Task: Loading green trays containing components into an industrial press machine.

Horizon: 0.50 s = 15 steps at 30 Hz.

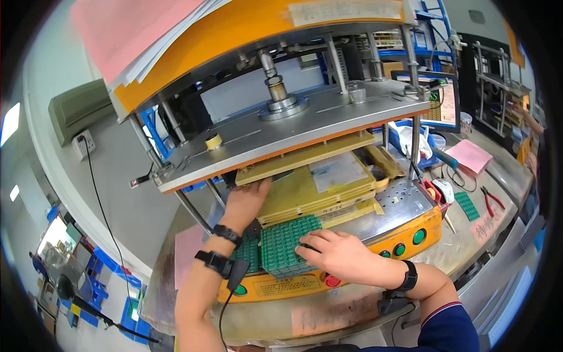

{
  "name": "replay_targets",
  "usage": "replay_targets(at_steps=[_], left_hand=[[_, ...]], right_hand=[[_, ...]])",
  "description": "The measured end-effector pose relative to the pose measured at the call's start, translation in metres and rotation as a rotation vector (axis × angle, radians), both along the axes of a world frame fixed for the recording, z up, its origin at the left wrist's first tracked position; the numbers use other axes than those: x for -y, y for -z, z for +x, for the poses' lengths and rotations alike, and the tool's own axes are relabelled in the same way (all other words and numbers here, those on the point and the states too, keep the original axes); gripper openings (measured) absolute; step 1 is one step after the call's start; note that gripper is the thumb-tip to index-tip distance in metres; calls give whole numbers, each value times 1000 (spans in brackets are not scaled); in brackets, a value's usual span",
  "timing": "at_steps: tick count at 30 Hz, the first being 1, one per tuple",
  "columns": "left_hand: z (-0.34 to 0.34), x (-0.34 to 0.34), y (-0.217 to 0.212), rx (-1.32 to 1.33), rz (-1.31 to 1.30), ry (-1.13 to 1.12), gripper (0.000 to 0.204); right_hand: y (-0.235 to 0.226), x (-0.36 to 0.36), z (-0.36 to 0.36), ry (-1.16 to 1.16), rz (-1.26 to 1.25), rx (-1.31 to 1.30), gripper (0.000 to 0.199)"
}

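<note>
Left hand point(247, 200) with hidden fingertips

Room bright, light mostly even. White glowing panel point(10, 124) at far left. Soft glare on steel base point(404, 202), shadow under press plate point(246, 148). Green tray point(287, 237) sharp; edges bend, corners black.

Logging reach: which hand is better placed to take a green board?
Probably the right hand: it is at the green stack's right edge, while the left hand is up by the upper yellow plate.

Grn gridded bds point(287, 239), yel plates point(302, 199), orng/gry press point(252, 30)
</note>
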<state>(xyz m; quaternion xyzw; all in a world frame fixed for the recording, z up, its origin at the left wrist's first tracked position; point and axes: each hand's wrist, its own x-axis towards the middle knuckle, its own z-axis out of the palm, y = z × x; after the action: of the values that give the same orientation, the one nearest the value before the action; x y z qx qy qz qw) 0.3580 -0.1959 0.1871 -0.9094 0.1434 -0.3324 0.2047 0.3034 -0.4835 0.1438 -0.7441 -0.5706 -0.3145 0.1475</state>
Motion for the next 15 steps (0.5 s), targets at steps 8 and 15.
replay_targets(at_steps=[8, 15], left_hand=[[-178, -64, 43, 113, -322, -26, 43], [-250, -38, 110, -199, -487, -4, 45]], right_hand=[[-19, 4, 5, -26, 46, -87, 40], [-23, -30, 65, 36, 238, -168, 31]])
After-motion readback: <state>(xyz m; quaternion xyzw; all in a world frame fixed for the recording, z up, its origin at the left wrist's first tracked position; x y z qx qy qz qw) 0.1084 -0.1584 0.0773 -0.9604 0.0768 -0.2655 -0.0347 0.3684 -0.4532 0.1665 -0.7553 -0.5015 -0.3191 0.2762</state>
